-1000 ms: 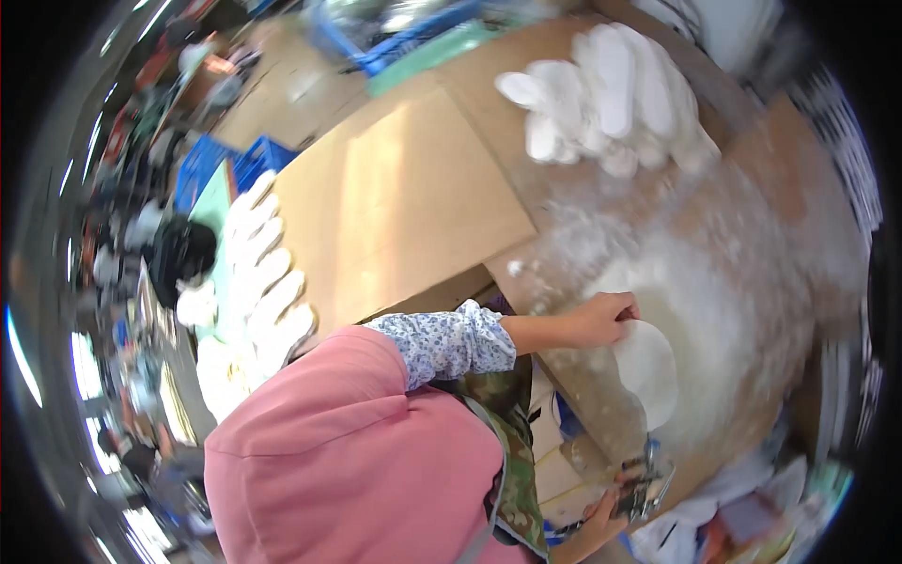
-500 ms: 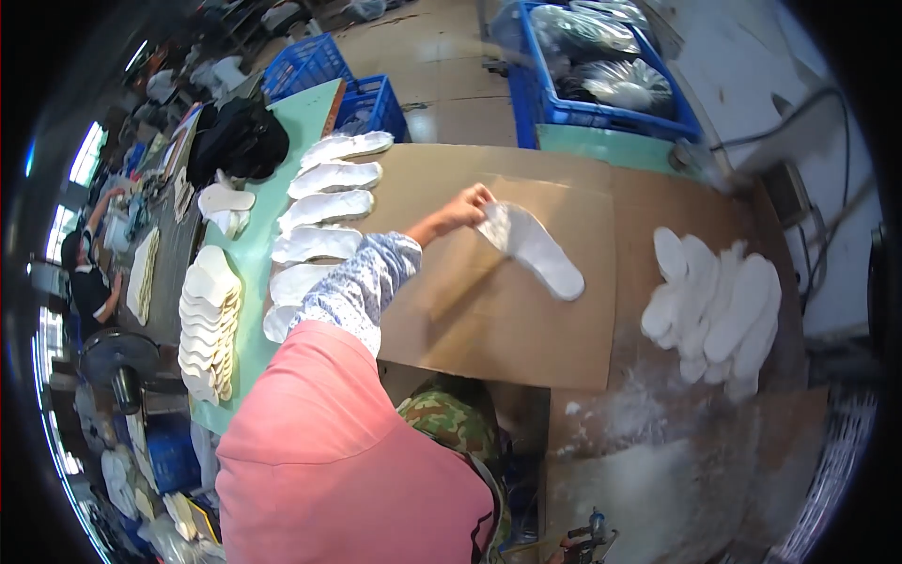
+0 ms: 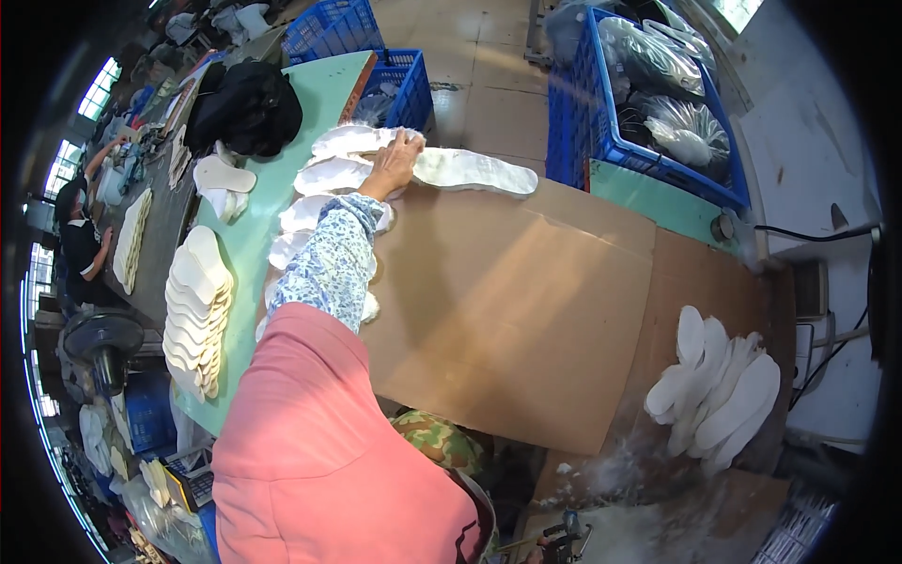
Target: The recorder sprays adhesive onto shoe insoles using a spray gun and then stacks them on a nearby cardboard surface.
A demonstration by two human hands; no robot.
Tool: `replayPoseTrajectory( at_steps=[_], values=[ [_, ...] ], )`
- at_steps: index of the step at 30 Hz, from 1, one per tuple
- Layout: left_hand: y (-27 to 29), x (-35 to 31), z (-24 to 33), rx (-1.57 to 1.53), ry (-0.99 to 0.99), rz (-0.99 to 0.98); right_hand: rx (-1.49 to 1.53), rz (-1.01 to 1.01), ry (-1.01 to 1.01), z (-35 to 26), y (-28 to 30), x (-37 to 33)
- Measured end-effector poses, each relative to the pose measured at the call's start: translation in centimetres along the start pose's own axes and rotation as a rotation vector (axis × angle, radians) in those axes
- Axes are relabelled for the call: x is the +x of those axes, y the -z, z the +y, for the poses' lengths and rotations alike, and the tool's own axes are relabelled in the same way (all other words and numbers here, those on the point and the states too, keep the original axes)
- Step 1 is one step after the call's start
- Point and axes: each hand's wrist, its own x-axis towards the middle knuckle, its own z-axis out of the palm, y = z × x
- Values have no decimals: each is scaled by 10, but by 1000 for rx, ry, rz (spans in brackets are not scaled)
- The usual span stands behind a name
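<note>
Currently, the left hand [image 3: 393, 167] pinches the left end of a white insole [image 3: 481, 173] at upper centre, beside a row of insoles [image 3: 329, 176] already laid; a loose pile [image 3: 719, 390] remains at right, and the right hand's [image 3: 535, 556] grip, at the lower edge, cannot be told.
</note>
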Motion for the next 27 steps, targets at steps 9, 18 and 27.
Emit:
replayPoseTrajectory(
  at_steps=[9,18,27],
  values=[
    [-14,6,-15,-25,-60,326,35,-13,-30,8,11,-13],
    [-38,1,203,-658,-524,223,192,146,-96,41,39,-51],
    [-89,-90,576,-757,-1114,-80,364,327,-142,81,52,-94]
  ],
)
